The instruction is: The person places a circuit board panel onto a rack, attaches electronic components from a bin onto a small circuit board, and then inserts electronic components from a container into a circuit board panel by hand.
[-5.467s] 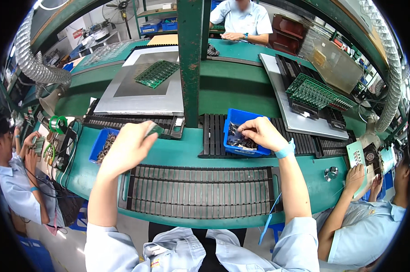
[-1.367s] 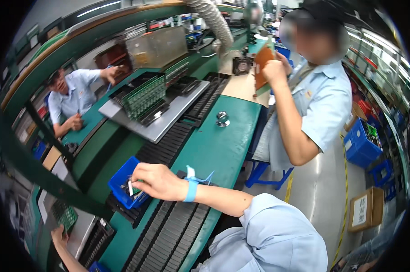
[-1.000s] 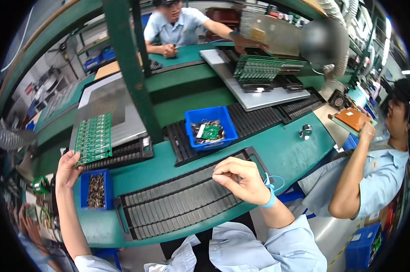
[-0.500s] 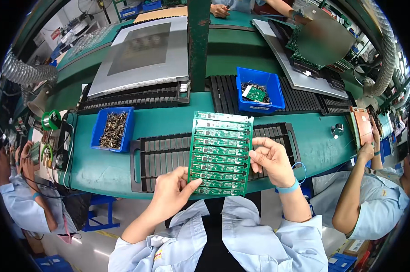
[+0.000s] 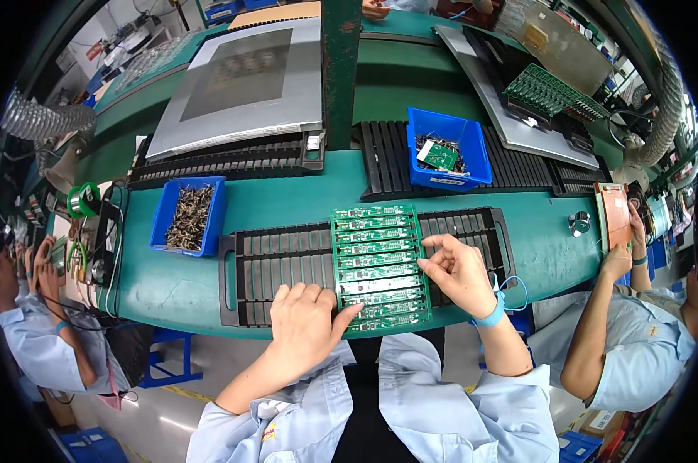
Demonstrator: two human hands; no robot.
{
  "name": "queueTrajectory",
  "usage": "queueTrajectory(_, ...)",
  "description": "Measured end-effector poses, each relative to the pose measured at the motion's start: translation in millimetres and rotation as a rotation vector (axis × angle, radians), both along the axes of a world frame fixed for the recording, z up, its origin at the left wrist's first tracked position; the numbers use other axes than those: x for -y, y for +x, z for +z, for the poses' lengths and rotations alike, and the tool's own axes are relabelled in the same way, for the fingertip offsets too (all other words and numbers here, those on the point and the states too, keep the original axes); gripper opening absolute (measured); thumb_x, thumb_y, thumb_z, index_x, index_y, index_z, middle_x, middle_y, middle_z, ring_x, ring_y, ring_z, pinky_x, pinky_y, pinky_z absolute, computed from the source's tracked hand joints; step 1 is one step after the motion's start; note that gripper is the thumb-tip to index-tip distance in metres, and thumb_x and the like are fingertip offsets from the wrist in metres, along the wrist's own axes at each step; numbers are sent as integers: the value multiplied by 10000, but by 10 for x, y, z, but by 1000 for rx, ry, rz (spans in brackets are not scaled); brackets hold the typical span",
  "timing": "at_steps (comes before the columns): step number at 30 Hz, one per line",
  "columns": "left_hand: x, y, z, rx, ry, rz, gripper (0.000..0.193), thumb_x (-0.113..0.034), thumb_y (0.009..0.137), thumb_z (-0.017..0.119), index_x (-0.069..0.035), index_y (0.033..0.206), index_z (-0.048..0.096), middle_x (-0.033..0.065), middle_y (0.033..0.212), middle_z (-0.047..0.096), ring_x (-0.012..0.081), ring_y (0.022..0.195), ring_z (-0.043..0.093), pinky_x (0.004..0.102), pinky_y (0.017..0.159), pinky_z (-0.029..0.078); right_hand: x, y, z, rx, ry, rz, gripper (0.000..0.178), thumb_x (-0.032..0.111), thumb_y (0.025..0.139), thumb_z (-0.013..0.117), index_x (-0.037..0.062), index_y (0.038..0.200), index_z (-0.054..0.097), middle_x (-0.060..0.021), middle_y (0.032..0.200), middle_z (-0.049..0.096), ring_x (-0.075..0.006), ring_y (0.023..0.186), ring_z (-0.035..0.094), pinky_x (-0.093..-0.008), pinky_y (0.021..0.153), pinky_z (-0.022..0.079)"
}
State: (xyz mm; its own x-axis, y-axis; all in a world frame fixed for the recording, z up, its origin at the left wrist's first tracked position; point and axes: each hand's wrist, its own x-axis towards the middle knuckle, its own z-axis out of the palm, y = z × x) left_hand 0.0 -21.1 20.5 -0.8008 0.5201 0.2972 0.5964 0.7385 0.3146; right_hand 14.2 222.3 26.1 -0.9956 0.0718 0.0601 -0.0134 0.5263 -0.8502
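A green circuit board panel [image 5: 376,253], made of several narrow strips with small parts on them, lies across the black slotted rack [image 5: 279,266]. My left hand [image 5: 306,320] rests at its lower left; the thumb lies over the panel's edge and the fingers spread on the rack beside it. My right hand [image 5: 461,274] is at the panel's right edge, forefinger and thumb apart with their tips at the rim. A blue band is round my right wrist.
Blue bins of small metal parts stand at left [image 5: 188,216] and behind the rack [image 5: 449,150], the latter with a green board on top. A solder reel [image 5: 84,201] stands far left, a small clear-and-dark object [image 5: 579,224] at right. Co-workers sit on both sides.
The panel has gone from being held up in both hands to lying on the rack. My left fingers have opened off its edge. A blurred thing at the back right is gone from there.
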Motion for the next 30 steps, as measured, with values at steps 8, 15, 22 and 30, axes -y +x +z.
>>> queueTrajectory(8, 70, -49, 20, 73, 92, -95, 321, -351, 724, 696, -51, 683, 587, 56, 630, 538, 199, 565, 476, 304, 617, 367, -59, 14, -25, 73, -112, 74, 194, -54, 763, 608, -39, 953, 571, 0, 575, 530, -50, 456, 394, -169, 434, 300)
queueTrajectory(15, 283, -115, 190, 155, 201, 38, 261, -290, 731, 698, -56, 695, 588, 50, 647, 554, 197, 577, 494, 302, 592, 383, -27, -9, -12, 98, -172, 68, 167, -46, 760, 613, -33, 922, 574, 2, 555, 514, -55, 456, 381, -177, 435, 298)
queueTrajectory(22, 1295, -941, 378, -110, 73, 591, 108, -104, 758, 624, -24, 829, 608, 90, 780, 588, 250, 690, 535, 339, 655, 438, -65, 45, 1, 170, -273, 42, 160, -49, 776, 602, -38, 933, 569, 6, 617, 519, -37, 500, 382, -156, 465, 310)
queueTrajectory(30, 1487, -1366, 283, 97, -79, 249, 226, -84, 704, 670, -25, 916, 622, 110, 893, 597, 243, 795, 579, 329, 732, 458, -13, 79, -8, 201, -280, 38, 160, -48, 771, 607, -50, 928, 575, 7, 602, 524, -40, 486, 397, -152, 454, 324)
